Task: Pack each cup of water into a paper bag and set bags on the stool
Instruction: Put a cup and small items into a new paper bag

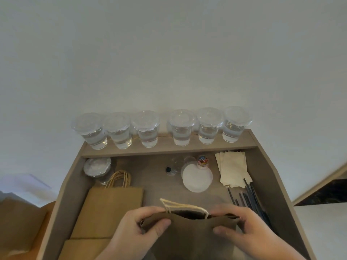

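We have a brown paper bag at the near edge of the lower desk surface, and both hands are on its mouth. Our left hand pinches the left end of the rim, thumb on the front panel and fingers curled behind; our right hand does the same at the right end. The mouth is parted only to a narrow dark slit, with the pale twine handles standing up above it.

The six lidded cups of water stand in a row on the raised shelf along the far edge, against the wall, well apart from the bag. More flat bags lie stacked at the near-left corner. The stool is not clearly in view.

We judge the bag light and floppy: thin paper that creases easily and will not stand open unless we spread the sides and flatten the base. Holding it by the rim corners suits that. The cups look like thin clear plastic, roughly half full, so heavier than they seem and prone to buckle if squeezed. The lids seem pressed on, though we cannot tell how firmly. We would take each cup around its upper wall just below the lid, upright, and lower it in gently.
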The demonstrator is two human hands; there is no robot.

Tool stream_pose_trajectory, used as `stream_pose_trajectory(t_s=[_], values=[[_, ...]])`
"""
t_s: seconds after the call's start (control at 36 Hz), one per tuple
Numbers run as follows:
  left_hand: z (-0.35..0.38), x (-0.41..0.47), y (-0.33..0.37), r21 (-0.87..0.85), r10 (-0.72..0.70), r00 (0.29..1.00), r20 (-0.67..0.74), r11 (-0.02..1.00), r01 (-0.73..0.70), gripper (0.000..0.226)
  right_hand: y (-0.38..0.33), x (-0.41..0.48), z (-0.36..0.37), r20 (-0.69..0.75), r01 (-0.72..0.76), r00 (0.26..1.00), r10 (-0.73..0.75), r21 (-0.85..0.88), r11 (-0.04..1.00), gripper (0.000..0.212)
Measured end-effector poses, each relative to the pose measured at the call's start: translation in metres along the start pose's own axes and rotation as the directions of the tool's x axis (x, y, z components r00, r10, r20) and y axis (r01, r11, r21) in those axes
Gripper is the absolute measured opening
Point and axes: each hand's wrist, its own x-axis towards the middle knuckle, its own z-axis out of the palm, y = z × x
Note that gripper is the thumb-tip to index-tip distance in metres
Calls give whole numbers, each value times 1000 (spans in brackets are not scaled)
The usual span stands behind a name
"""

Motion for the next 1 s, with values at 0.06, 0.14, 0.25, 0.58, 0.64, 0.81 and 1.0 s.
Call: stream_pose_trajectory(t_s=[0.06,0.14,0.25,0.58,0.64,0.81,1.0], values=[[0,-1,4,17,24,1000,3,1000,-24,18,-6,1,-7,38,31,999,-30,-33,999,36],[0,2,7,79,64,998,-5,995,-63,15,-12,7,-11,84,31,996,-25,-67,997,40],[3,4,9,95,133,988,-80,988,-125,15,-8,15,-15,37,1,999,1,-49,999,20],[1,7,13,3,-98,994,49,995,98,9,20,25,-29,284,-131,956,67,213,968,46],[2,8,16,-13,-103,993,65,995,104,12,27,29,-40,303,-62,952,-47,341,938,54],[-2,10,26,-5,-19,998,62,1000,19,29,64,102,-51,-170,-165,967,188,140,976,27],[-12,7,27,67,-27,994,106,998,20,29,90,183,-52,-487,-294,850,202,-119,948,28]])
